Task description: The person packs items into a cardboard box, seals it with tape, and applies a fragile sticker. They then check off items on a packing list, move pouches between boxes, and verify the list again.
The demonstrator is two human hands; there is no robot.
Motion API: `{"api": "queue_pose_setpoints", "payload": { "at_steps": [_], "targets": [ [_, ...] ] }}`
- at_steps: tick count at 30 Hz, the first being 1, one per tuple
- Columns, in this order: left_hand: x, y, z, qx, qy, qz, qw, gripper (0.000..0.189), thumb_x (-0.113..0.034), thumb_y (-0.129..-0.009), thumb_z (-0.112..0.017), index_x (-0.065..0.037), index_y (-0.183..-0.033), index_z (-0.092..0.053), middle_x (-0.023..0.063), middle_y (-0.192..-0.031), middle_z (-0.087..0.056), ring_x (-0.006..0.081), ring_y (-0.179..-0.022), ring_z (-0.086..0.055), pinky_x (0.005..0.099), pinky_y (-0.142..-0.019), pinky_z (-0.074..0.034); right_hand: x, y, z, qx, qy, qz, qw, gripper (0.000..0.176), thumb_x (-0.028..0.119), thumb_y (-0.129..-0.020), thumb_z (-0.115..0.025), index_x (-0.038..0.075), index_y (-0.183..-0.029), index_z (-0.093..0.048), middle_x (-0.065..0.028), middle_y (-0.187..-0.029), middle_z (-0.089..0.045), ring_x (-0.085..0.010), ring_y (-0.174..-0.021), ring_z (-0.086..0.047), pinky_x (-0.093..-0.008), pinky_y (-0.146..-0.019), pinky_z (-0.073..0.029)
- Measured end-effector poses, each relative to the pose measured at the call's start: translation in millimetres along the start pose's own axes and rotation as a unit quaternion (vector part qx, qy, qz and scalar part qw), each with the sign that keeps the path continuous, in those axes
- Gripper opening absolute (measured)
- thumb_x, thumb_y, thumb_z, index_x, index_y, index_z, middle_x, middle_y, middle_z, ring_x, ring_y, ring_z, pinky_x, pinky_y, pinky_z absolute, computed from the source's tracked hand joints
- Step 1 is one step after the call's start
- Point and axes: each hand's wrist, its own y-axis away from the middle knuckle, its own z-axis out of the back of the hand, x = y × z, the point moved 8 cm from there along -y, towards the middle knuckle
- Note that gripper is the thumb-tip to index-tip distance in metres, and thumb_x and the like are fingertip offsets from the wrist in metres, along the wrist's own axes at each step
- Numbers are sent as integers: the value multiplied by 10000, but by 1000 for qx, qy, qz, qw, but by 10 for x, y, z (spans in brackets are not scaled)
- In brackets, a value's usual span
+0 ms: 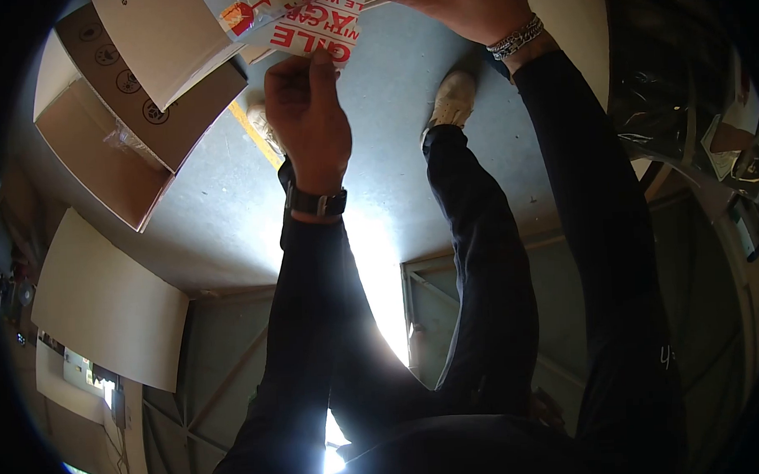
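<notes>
My left hand (310,126), with a dark watch on its wrist, is closed, thumb and curled fingers pinching the lower edge of a strip of packing tape (314,34). The tape is white with red print; "GILE" and "WITH CAR" can be read on it. It runs beside the flap of a cardboard box (168,40), where clear tape and an orange-red label (245,16) show. My right hand (459,8), with a chain bracelet at the wrist, reaches in at the top edge. Its fingertips meet the tape's upper right end, but most of its fingers are cut off.
An open brown carton (105,146) with printed round symbols stands at left. Below it is a pale cardboard sheet (110,296). Dark plastic wrapping (667,85) covers something at right. My shoes (454,98) stand on the grey floor (376,145), which has a yellow line (256,134).
</notes>
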Motion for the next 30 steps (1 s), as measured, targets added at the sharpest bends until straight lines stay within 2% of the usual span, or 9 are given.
{"api": "queue_pose_setpoints", "payload": {
  "at_steps": [6, 11, 13, 15, 18, 19, 20, 25, 30],
  "targets": [
    [-21, 18, -40, 119, 163, 197, 959, 255, -122, -974, -582, 10, -1192, -568, 91, -1080, -665, 142, -976, -610, 345, -907, -478, -22, 1, -13, 16, -16, -35, 999, 1079, 295, -649, -904, 128, -1528, -300, -211, -1497, -388, -381, -1364, -407, -449, -1092, -414],
    [-432, 281, 144, 94, 308, 279, 905, 238, -162, -991, -545, 4, -1148, -611, 109, -1079, -662, 179, -971, -630, 353, -867, -495, -17, -6, 6, 43, -8, -52, 998, 1106, 276, -646, -899, 145, -1542, -264, -209, -1524, -340, -395, -1396, -350, -451, -1128, -368],
    [-722, 276, 189, 93, 256, 291, 917, 235, -173, -994, -553, 0, -1140, -616, 101, -1064, -667, 165, -946, -635, 344, -843, -504, 47, -47, 10, 65, -5, -71, 995, 1137, 268, -640, -899, 151, -1554, -233, -207, -1543, -306, -405, -1414, -314, -455, -1145, -344],
    [-851, 221, 199, 94, 197, 307, 926, 218, -204, -1001, -576, -34, -1122, -640, 37, -958, -680, 111, -830, -630, 308, -781, -516, 232, -111, 147, 17, 151, -71, 986, 794, 227, -742, -844, 81, -1427, -470, -217, -1364, -539, -323, -1235, -545, -406, -1006, -475],
    [-852, 240, 88, 127, 294, 375, 870, 178, -198, -1026, -522, -60, -1100, -608, 16, -894, -689, 94, -781, -655, 329, -770, -541, 506, -88, 13, 50, 244, -4, 969, 924, 433, -682, -863, 172, -1465, -447, -170, -1463, -440, -387, -1367, -399, -547, -1038, -397],
    [-843, 239, 73, 118, 288, 387, 868, 158, -192, -1024, -529, -77, -1100, -605, -1, -887, -690, 82, -738, -656, 328, -764, -549, 588, -51, 18, 48, 240, -10, 970, 953, 437, -619, -888, 238, -1444, -454, -177, -1402, -452, -387, -1264, -495, -502, -1040, -428],
    [-887, 206, 21, 121, 292, 381, 869, 158, -192, -1024, -529, -77, -1100, -605, -1, -887, -690, 82, -738, -656, 328, -764, -549, 662, -9, -25, 61, 149, -23, 987, 856, 374, -591, -893, 234, -1359, -540, -84, -1352, -513, -310, -1290, -468, -470, -1095, -323],
    [-939, 254, -11, 114, 335, 460, 815, 117, -185, -1021, -541, -106, -1076, -608, -43, -838, -688, 56, -697, -653, 336, -800, -570, 1209, -138, -57, 140, 3, 11, 990, 361, 173, -697, -819, 194, -1037, -699, 53, -1029, -701, -193, -1150, -587, -441, -1042, -397],
    [-968, 396, 69, 65, 323, 497, 803, 199, -287, -1001, -562, -115, -1076, -627, -44, -892, -691, 50, -784, -663, 382, -837, -586, 1363, -171, 16, 220, 87, 51, 970, 267, 184, -805, -734, 170, -1070, -702, 28, -1085, -713, -191, -1167, -598, -470, -1098, -363]
  ]
}}
